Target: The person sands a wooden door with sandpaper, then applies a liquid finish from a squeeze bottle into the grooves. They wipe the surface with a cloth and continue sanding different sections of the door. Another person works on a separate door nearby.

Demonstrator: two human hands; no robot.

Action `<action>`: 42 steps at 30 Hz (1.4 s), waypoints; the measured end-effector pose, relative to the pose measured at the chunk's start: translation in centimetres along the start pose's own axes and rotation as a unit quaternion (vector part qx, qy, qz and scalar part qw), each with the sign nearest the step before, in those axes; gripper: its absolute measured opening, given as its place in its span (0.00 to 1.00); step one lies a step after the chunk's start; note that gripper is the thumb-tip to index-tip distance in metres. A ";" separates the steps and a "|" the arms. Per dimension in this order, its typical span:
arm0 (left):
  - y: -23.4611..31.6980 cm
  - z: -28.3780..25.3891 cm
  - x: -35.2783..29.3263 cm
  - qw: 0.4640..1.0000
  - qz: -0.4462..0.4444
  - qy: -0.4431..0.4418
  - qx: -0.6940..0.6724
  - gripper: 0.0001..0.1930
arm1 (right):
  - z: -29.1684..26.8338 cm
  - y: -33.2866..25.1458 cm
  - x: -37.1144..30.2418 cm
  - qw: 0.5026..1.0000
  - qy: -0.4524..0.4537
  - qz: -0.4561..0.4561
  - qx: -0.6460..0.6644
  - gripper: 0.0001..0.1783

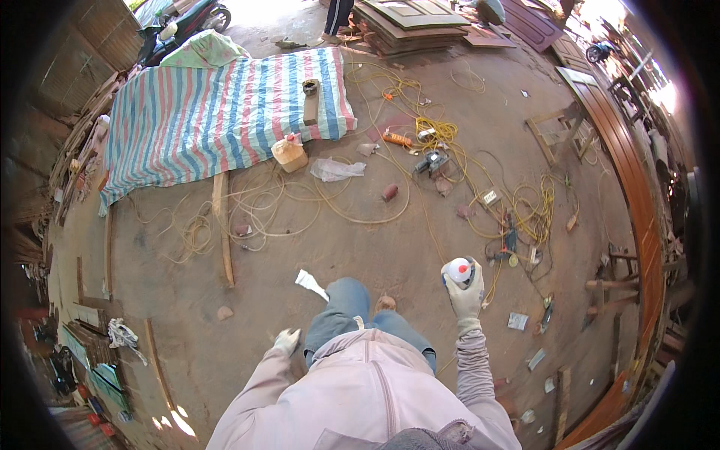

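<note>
My right hand (466,294), in a pale work glove, is closed around a white bottle with a red tip (460,271), held up in front of me on the right. Low beside my left leg hangs my left hand (286,341), also gloved; its fingers look extended, and nothing shows in them. A white flat-ended piece (309,282) sticks out by my left knee, its kind unclear. On the floor beyond are a plastic jug (290,154) of tan contents and a clear plastic bag (337,169).
A striped tarp (225,112) covers something at the far left. Yellow cords (439,132), thin hoses (196,231) and power tools (431,162) litter the floor. Stacked panels (409,30) lie at the back; a long brown door panel (622,150) stands along the right. Another person's legs (339,19) show far off.
</note>
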State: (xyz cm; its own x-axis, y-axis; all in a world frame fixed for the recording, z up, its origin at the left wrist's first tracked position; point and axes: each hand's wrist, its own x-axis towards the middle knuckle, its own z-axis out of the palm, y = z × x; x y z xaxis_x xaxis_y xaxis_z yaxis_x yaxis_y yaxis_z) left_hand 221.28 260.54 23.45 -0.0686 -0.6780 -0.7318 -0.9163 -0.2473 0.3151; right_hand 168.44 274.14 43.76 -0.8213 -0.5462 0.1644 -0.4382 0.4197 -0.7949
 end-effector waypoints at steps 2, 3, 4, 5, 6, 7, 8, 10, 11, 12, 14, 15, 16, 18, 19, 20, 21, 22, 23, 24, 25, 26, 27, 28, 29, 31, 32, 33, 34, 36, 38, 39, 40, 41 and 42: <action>-1.6 -2.2 1.5 0.950 0.119 -0.079 0.277 0.32 | 3.3 -0.9 7.4 0.999 -0.035 -0.015 -0.011 0.40; -1.4 -2.8 2.6 0.991 -0.010 -0.107 0.083 0.30 | 5.3 -1.4 11.0 0.998 -0.053 -0.014 -0.007 0.41; -0.8 -4.1 4.6 0.981 -0.115 -0.155 0.008 0.28 | 7.4 -1.9 14.5 0.997 -0.071 -0.013 -0.001 0.41; 0.1 -5.3 6.5 0.976 -0.154 -0.139 -0.064 0.27 | 9.8 -2.5 18.0 0.997 -0.058 -0.053 -0.009 0.40; 1.7 -6.5 9.1 0.978 -0.152 -0.131 -0.045 0.25 | 12.2 -3.3 20.9 0.996 -0.057 -0.061 -0.019 0.40; 3.9 -8.3 12.1 0.981 -0.146 -0.122 -0.023 0.24 | 14.6 -4.3 24.0 0.996 -0.051 -0.069 -0.026 0.40; 6.7 -10.1 15.2 0.984 -0.139 -0.114 -0.002 0.23 | 16.8 -5.4 26.8 0.995 -0.044 -0.076 -0.036 0.40; 13.8 -11.9 20.1 0.981 -0.138 -0.132 0.026 0.22 | 21.1 -7.8 31.4 0.993 -0.054 0.022 0.100 0.40; 18.4 -13.3 23.2 0.972 -0.172 -0.150 -0.048 0.23 | 22.6 -9.1 33.5 0.982 -0.065 0.070 0.162 0.40; 23.5 -14.0 25.2 0.956 -0.208 -0.116 -0.171 0.25 | 23.7 -10.3 35.6 0.982 -0.084 0.068 0.153 0.39; 34.9 -19.1 32.2 0.996 -0.048 0.030 -0.074 0.32 | 25.4 -12.3 40.1 0.995 -0.077 -0.039 0.050 0.38; 40.7 -21.7 35.1 0.974 0.150 0.166 -0.039 0.32 | 26.1 -13.0 42.4 0.995 -0.077 -0.025 0.050 0.38; 47.0 -24.6 38.8 0.984 0.090 0.084 -0.132 0.28 | 26.5 -13.3 44.9 0.996 -0.077 -0.012 0.048 0.38; 57.5 -30.1 44.6 0.978 0.185 0.072 -0.065 0.22 | 27.8 -13.1 49.6 0.996 -0.067 0.017 0.056 0.38; 62.0 -32.2 47.1 0.969 0.219 0.113 -0.022 0.21 | 28.5 -12.7 52.0 0.996 -0.057 0.033 0.065 0.38; 65.9 -34.3 49.6 0.977 0.195 0.080 -0.006 0.24 | 29.3 -12.2 54.5 0.995 -0.048 0.047 0.074 0.38; 69.2 -35.9 51.9 0.977 0.202 0.065 -0.034 0.25 | 30.0 -11.5 57.1 0.994 -0.061 0.050 0.069 0.38; 71.8 -37.0 54.0 0.971 0.218 0.062 -0.071 0.25 | 30.9 -10.9 59.8 0.994 -0.058 0.050 0.077 0.38; 73.4 -37.3 55.8 0.970 0.210 0.097 -0.069 0.25 | 32.0 -10.4 62.5 0.993 -0.057 0.051 0.085 0.38; 74.9 -37.6 57.8 0.954 0.242 0.159 -0.075 0.26 | 33.1 -10.1 65.7 0.993 -0.051 0.046 0.100 0.38; 75.7 -37.3 59.4 0.948 0.239 0.192 -0.084 0.26 | 34.0 -9.9 68.7 0.996 -0.054 0.019 0.062 0.37; 75.7 -36.6 60.5 0.944 0.227 0.216 -0.100 0.27 | 35.0 -9.9 72.2 0.998 -0.046 0.007 0.046 0.37; 75.4 -35.7 61.2 0.947 0.236 0.186 -0.117 0.26 | 35.8 -10.2 75.0 0.999 -0.039 0.003 0.030 0.38; 74.8 -34.9 61.9 0.951 0.256 0.143 -0.098 0.25 | 36.6 -10.6 77.7 0.999 -0.035 0.003 0.011 0.38; 74.0 -33.2 61.9 0.977 0.070 0.063 -0.191 0.21 | 37.4 -11.1 80.6 0.999 -0.020 -0.015 0.020 0.38; 71.7 -31.0 61.1 0.995 0.026 -0.064 -0.073 0.26 | 38.9 -12.2 85.7 0.999 -0.034 -0.018 0.022 0.38; 70.5 -30.3 60.2 0.991 -0.062 -0.108 0.046 0.30 | 39.7 -12.7 88.0 0.999 -0.040 -0.023 0.023 0.38; 70.0 -29.9 60.1 0.972 -0.074 -0.189 0.115 0.36 | 40.5 -13.0 90.4 0.998 -0.054 -0.027 0.027 0.38; 69.4 -29.8 59.7 0.978 -0.089 -0.162 0.099 0.36 | 41.6 -13.3 92.8 0.998 -0.053 -0.026 0.023 0.38; 70.0 -30.8 60.3 0.983 -0.108 -0.145 0.031 0.37 | 44.1 -13.7 97.3 0.998 -0.052 -0.023 0.018 0.38; 72.1 -32.7 62.3 0.986 -0.108 -0.130 -0.002 0.38 | 47.1 -13.7 101.7 0.997 -0.055 -0.019 0.054 0.39; 73.7 -34.0 64.1 0.987 -0.103 -0.123 -0.009 0.39 | 48.8 -13.6 104.1 0.996 -0.061 -0.020 0.058 0.39; 75.6 -35.3 65.9 0.989 -0.097 -0.115 -0.010 0.40 | 50.8 -13.7 106.6 0.996 -0.065 -0.023 0.062 0.39; 77.8 -36.6 68.1 0.990 -0.085 -0.109 -0.009 0.40 | 52.9 -13.9 109.0 0.995 -0.069 -0.022 0.068 0.39; 80.1 -38.0 70.2 0.992 -0.072 -0.102 -0.007 0.41 | 55.1 -14.4 111.6 0.994 -0.072 -0.021 0.074 0.39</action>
State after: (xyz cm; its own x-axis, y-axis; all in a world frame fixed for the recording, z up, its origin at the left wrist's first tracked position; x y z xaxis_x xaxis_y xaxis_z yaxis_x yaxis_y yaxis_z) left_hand 158.10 166.82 20.29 -0.0175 -0.4816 -0.8762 -0.9170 -0.3416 0.2061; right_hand 103.24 167.22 41.33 -0.7387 -0.6629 0.1224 -0.4032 0.2891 -0.8682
